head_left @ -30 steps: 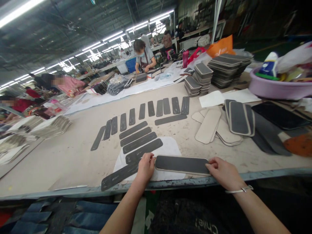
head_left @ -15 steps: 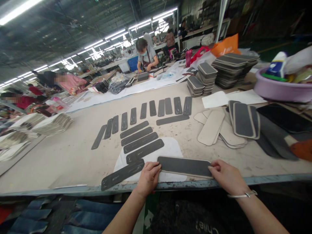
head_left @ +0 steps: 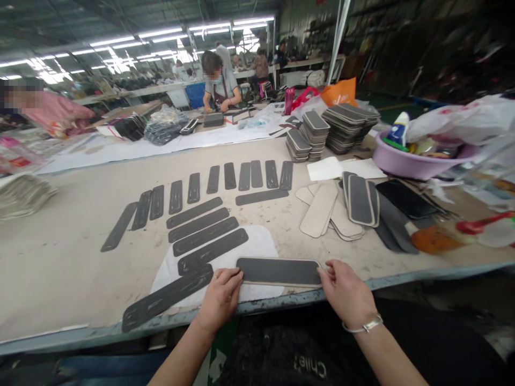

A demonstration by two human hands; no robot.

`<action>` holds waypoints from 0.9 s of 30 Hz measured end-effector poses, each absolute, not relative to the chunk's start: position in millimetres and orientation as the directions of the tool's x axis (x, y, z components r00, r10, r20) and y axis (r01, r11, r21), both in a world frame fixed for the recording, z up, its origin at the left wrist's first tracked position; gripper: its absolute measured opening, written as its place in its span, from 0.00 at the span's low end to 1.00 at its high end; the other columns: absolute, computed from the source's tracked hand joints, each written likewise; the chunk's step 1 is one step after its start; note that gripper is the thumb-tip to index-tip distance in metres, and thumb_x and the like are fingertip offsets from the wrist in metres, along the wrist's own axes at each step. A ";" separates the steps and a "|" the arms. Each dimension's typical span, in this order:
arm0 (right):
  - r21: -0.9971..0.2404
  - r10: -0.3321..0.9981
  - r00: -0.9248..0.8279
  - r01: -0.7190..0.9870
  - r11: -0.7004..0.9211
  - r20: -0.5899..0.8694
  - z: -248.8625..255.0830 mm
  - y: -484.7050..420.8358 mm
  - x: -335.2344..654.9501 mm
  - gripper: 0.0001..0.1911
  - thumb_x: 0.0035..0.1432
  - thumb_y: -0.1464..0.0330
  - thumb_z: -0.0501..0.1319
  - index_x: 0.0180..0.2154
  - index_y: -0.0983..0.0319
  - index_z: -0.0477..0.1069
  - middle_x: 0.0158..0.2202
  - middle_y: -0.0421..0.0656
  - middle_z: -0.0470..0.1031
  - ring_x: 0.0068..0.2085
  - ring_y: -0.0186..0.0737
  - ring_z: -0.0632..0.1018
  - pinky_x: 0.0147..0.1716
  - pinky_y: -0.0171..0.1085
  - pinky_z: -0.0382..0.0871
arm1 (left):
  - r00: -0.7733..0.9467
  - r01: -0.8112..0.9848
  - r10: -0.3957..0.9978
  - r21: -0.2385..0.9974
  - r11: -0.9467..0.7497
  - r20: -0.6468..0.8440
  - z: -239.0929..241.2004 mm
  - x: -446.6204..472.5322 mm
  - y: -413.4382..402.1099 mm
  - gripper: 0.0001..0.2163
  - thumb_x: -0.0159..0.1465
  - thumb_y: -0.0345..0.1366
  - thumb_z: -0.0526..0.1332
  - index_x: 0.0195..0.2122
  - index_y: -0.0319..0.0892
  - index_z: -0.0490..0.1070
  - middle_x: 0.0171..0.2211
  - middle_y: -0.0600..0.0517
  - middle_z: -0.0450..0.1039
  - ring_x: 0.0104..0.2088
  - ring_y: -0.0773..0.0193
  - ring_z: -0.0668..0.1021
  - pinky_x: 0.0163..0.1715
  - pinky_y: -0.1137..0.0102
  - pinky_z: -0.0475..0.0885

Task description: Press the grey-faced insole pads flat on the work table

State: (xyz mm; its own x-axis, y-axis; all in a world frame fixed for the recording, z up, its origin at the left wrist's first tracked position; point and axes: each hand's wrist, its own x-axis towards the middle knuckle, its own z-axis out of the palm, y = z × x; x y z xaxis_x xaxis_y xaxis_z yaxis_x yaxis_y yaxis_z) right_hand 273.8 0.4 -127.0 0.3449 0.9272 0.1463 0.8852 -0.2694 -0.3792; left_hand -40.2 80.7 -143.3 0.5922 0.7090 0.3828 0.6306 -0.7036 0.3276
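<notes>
— Sleeves on either arm?
— None; bare from forearm down to left hand point(head_left: 219, 298) and right hand point(head_left: 346, 292).
— Anything on the wrists?
— Thin silver bangle point(head_left: 362, 324) on the right wrist, with a small raised clasp. Nothing on the left.
— Clothing lower down?
— Dark, fuzzy black garment point(head_left: 281, 359) near the bottom edge, pale lettering seen upside down, roughly "Chile".

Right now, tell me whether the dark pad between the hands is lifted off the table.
No. The dark pad lies flat on the white sheet, with the left hand and right hand touching its two ends.
</notes>
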 end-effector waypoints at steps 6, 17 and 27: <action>-0.376 0.946 -0.203 0.880 0.290 0.254 -118.8 11.8 184.8 0.29 0.65 0.61 0.50 0.63 0.69 0.51 0.63 0.51 0.52 0.62 0.47 0.55 0.60 0.46 0.56 | 0.592 0.648 0.721 0.320 -0.691 0.359 -141.2 -39.1 79.3 0.11 0.65 0.28 0.53 0.46 0.42 0.71 0.44 0.45 0.71 0.42 0.59 0.72 0.45 0.59 0.71; -0.267 0.971 -0.217 0.934 0.236 0.100 -156.2 15.9 192.9 0.40 0.63 0.48 0.48 0.63 0.72 0.50 0.65 0.51 0.41 0.65 0.49 0.47 0.61 0.52 0.48 | 0.573 0.650 0.738 0.350 -0.674 0.357 -138.6 -35.1 78.1 0.10 0.64 0.28 0.55 0.45 0.42 0.71 0.43 0.46 0.71 0.43 0.60 0.71 0.46 0.61 0.71; -0.143 0.964 -0.053 0.985 0.093 0.262 -175.3 -9.4 251.0 0.39 0.65 0.48 0.36 0.62 0.72 0.53 0.65 0.50 0.46 0.64 0.50 0.51 0.60 0.54 0.50 | 0.430 0.691 0.780 0.392 -0.608 0.454 -133.7 -38.1 67.9 0.12 0.64 0.30 0.55 0.48 0.43 0.69 0.49 0.44 0.69 0.50 0.56 0.71 0.50 0.56 0.69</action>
State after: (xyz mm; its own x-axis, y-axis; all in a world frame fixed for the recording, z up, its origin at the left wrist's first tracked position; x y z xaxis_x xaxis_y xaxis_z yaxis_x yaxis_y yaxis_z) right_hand 251.0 -9.4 -175.3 -0.0532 0.9636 0.2618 0.9852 0.0934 -0.1435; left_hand -38.1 67.9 -133.7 0.4300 0.7805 0.4538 0.6905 -0.6081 0.3916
